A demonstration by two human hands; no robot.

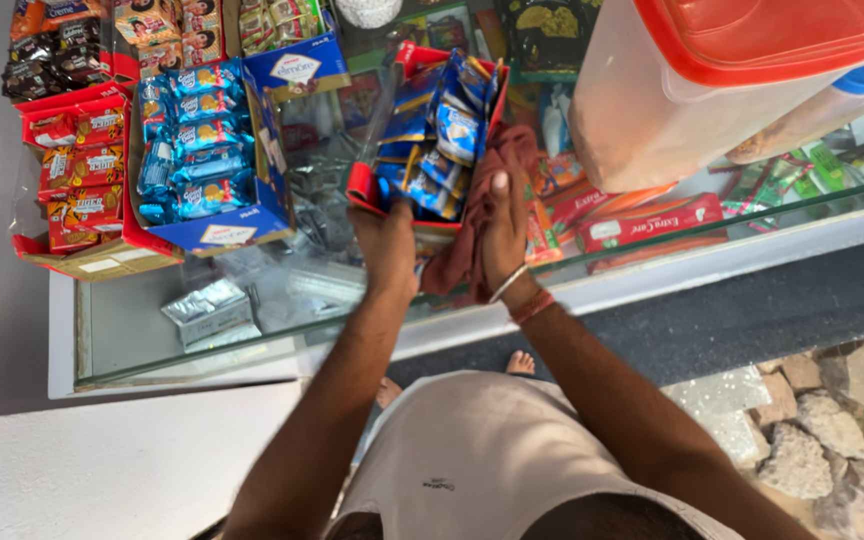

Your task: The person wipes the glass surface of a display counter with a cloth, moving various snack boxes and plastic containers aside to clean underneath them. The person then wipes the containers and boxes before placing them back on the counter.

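A red carton of blue snack packets (432, 130) stands centre; a blue carton of blue packets (202, 150) left of it; a red carton of orange-red packets (77, 170) far left; flat red boxes (652, 222) right.

A soft, matt reddish cloth (472, 215) hangs in folds beside a red cardboard box (422, 140) of glossy blue foil packets (452, 130). The counter top (252, 300) is smooth reflective glass; translucent plastic jars (672, 110) look slick.
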